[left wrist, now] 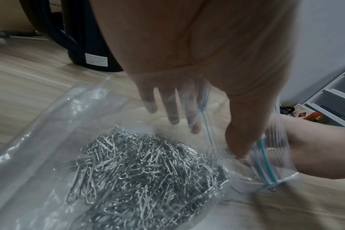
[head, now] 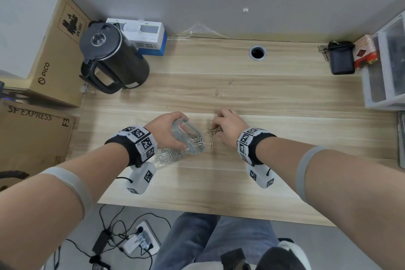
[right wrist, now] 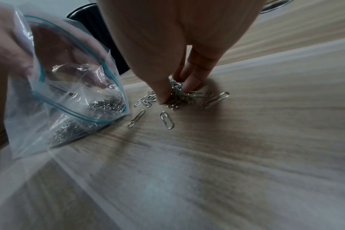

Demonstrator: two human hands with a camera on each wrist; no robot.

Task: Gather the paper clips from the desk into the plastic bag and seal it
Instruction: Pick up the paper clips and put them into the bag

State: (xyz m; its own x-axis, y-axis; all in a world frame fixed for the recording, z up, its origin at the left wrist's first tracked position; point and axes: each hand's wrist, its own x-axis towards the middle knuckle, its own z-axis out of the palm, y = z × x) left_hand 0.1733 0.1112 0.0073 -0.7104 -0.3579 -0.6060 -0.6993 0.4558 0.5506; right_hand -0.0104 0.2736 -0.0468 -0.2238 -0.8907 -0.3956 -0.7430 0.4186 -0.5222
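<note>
A clear plastic bag point(head: 192, 138) point(left wrist: 49, 140) point(right wrist: 49, 109) with a blue zip rim lies on the wooden desk, its mouth held wide by my left hand point(head: 168, 129) point(left wrist: 217, 77), thumb outside and fingers inside. A heap of silver paper clips point(left wrist: 148, 168) fills the bag. My right hand point(head: 228, 125) point(right wrist: 177, 87) pinches a clump of paper clips point(right wrist: 177, 99) point(head: 213, 130) on the desk just right of the bag's mouth. Several loose clips point(right wrist: 167, 122) lie around it. Three more clips point(head: 222, 93) sit farther back.
A black kettle point(head: 109, 57) stands at the back left beside cardboard boxes point(head: 50, 59). A cable hole point(head: 257, 52) is at the back centre. A black case point(head: 341, 59) and plastic drawers point(head: 385, 68) stand at the right edge.
</note>
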